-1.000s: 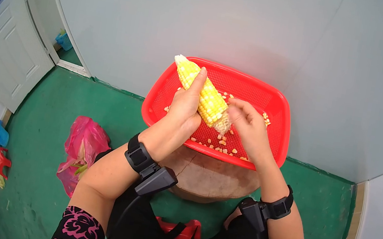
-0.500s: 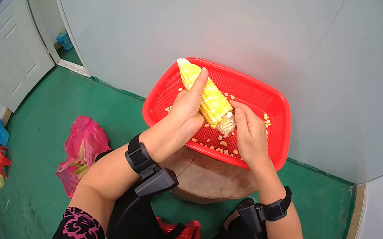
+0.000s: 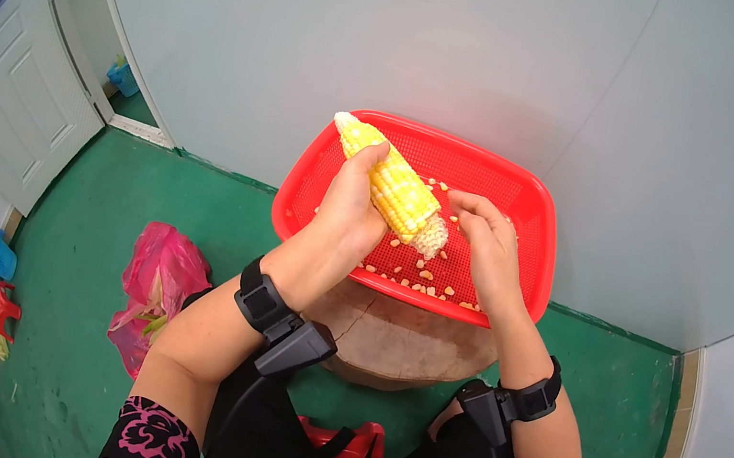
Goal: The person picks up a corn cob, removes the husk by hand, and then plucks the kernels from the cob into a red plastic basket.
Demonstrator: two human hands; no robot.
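My left hand [image 3: 348, 216] grips a yellow corn cob [image 3: 391, 183] around its middle and holds it slanted over a red mesh basket [image 3: 537, 228]. The cob's lower end is stripped to pale core. My right hand [image 3: 485, 249] sits just right of that bare end, fingers bent and a little apart, fingertips close to the cob. Several loose kernels [image 3: 424, 282] lie scattered on the basket floor.
The basket rests on a round wooden stump [image 3: 401, 342] between my knees. A pink plastic bag [image 3: 157, 276] with green husks lies on the green floor at the left. A white door [image 3: 16, 93] stands at far left, grey walls ahead and right.
My right hand has slid from the cob's stripped end a little to the right and away. The left hand has shifted the cob slightly; more kernels lie in the basket.
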